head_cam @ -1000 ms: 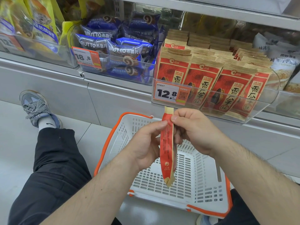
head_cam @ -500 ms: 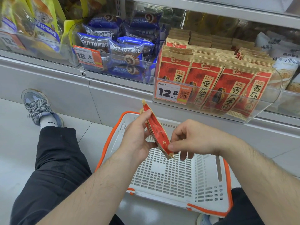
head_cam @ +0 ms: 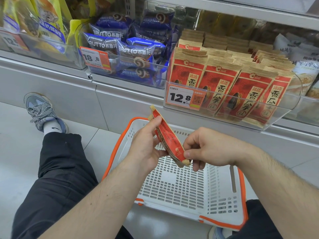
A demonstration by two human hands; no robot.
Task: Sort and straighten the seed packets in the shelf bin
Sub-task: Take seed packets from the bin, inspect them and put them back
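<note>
Seed packet [head_cam: 168, 137] held edge-on over white basket [head_cam: 239, 195], long axis tilted: top up-left, bottom down-right. Left hand [head_cam: 146, 144] grips upper half; right hand [head_cam: 205, 149] pinches bottom corner. Shelf bin [head_cam: 291, 107] sits above and to the right, nearer the right hand, its packet rows upright, leaning slightly. Pale tiled floor; person sits low before the shelf

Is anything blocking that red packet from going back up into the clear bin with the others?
Nothing visible between the packet and the bin. The bin's front row already looks full of packets, so a gap may need making.
</note>
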